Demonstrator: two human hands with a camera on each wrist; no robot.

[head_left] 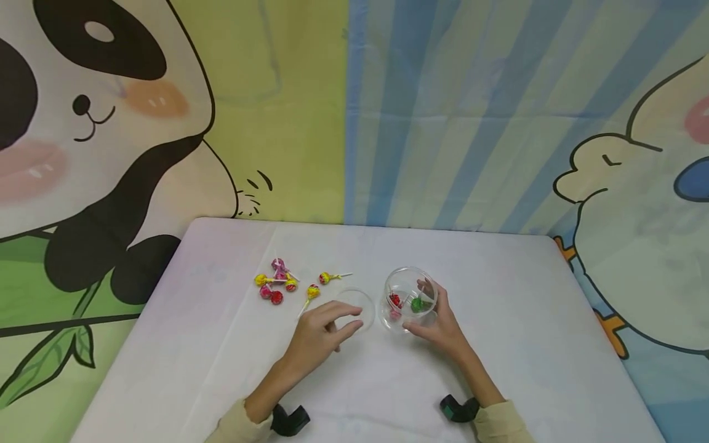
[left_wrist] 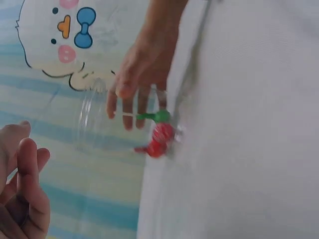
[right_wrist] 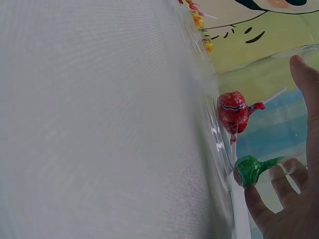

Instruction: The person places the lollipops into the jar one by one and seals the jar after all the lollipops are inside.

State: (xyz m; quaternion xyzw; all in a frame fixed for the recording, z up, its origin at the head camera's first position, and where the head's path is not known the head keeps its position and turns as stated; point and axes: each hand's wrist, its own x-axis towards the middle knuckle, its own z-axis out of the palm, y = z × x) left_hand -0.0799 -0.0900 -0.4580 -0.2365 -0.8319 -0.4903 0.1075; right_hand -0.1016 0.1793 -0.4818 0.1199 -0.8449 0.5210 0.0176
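Observation:
A clear jar stands on the table with a green lollipop and red lollipops at its bottom. My right hand grips the jar's right side, thumb in front and fingers around the back. In the right wrist view, the green lollipop shows through the wall by the fingertips. My left hand hovers to the left of the jar, its thumb and fingers apart with nothing between them. Just beyond those fingertips a clear round lid lies on the table, partly hidden by the hand.
To the left lies a cluster of several lollipops in red, purple and yellow wrappers. Two yellow-and-red lollipops lie apart from it, nearer the lid. The white table meets a cartoon-printed curtain at its far edge.

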